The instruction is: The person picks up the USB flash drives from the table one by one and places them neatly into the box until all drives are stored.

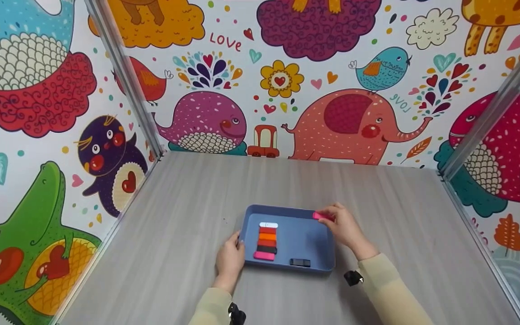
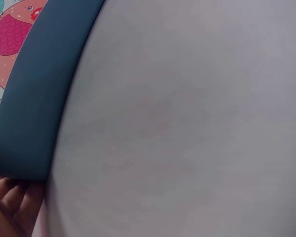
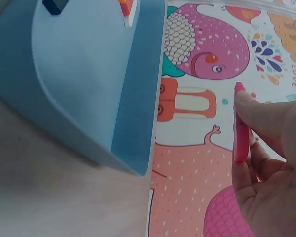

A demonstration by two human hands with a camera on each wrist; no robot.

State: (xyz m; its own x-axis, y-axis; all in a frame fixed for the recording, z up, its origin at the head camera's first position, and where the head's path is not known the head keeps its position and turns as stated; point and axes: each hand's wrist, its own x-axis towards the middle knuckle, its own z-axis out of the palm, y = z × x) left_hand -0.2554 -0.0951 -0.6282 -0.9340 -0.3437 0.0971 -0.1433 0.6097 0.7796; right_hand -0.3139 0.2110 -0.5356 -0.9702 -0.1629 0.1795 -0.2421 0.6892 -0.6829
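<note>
A shallow blue tray (image 1: 303, 237) stands on the table, its left wall gripped by my left hand (image 1: 231, 258). In the left wrist view, curled fingers (image 2: 20, 203) reach under the tray's corner. Above the tray's back right corner, my right hand (image 1: 345, 229) pinches a small flat pink stick (image 3: 241, 131) between thumb and fingers. Inside the tray, a close column on the left holds a white stick (image 1: 268, 225), several red and orange sticks (image 1: 267, 236), a black stick (image 1: 266, 249) and another pink stick (image 1: 264, 256). A separate dark grey stick (image 1: 300, 262) lies near the front wall.
Beneath everything is a wood-grain table (image 1: 188, 203). Printed panels with cartoon animals enclose its back and sides, joined by metal corner posts (image 1: 127, 76). Dark wrist devices (image 1: 354, 278) sit at both sleeves.
</note>
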